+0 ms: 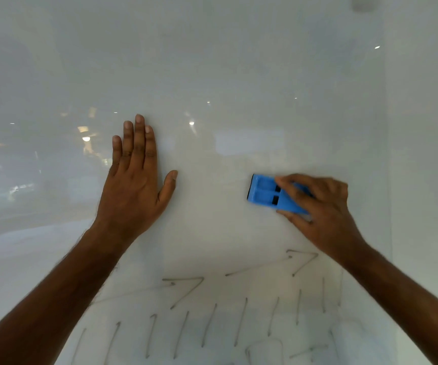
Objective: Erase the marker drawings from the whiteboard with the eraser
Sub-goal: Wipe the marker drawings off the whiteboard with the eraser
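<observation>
Two bare forearms enter from bottom corners, no sleeves in view (cut off at frame edges, so anything worn higher up cannot be told). No watch, bracelet or ring visible on either wrist or finger. Left hand (136, 180): sharp; short trimmed nails, knuckle creases and tendon lines plain on back, fine hair along forearm edge. Right hand (320, 206): blurred; nails and finer detail not readable, sparse hair along forearm.

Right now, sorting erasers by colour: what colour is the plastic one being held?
Blue plastic eraser, black pad edge; head view.
</observation>
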A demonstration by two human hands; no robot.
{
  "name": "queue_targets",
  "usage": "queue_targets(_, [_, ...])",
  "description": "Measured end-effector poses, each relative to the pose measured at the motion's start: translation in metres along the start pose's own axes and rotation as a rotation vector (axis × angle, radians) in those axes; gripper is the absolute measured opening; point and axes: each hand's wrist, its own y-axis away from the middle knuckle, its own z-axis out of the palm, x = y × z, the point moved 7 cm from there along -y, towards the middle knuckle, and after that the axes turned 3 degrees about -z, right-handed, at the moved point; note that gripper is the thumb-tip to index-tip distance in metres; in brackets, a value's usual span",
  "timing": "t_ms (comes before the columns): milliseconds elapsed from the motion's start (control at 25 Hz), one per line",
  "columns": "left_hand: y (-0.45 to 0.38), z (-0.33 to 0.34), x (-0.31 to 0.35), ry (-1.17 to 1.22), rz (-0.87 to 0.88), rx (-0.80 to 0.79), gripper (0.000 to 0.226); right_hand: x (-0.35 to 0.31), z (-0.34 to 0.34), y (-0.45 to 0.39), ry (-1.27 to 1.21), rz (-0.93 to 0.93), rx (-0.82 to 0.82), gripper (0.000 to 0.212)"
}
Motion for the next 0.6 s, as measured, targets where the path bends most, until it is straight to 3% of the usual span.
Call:
queue_targets(120, [0.001,0.002,0.007,-0.002,0.013,0.002,0.084,-0.011,0.007,0.039,0.055,-0.192,-0.091,0.056])
queue_targets(240, [0.002,0.003,0.009,-0.003,0.019,-0.002,0.084,0.01,-0.004,0.041,0.095,-0.211,-0.094,0.053])
queue_targets(400, [0.002,0.004,0.012,0.002,0.009,0.008,0.084,0.058,-0.021,0.008,0.098,-0.07,-0.043,0.06])
queue_targets(600, [0.002,0.006,0.015,0.012,-0.003,0.016,0.084,0.087,-0.033,-0.036,-0.073,0.219,0.057,0.069])
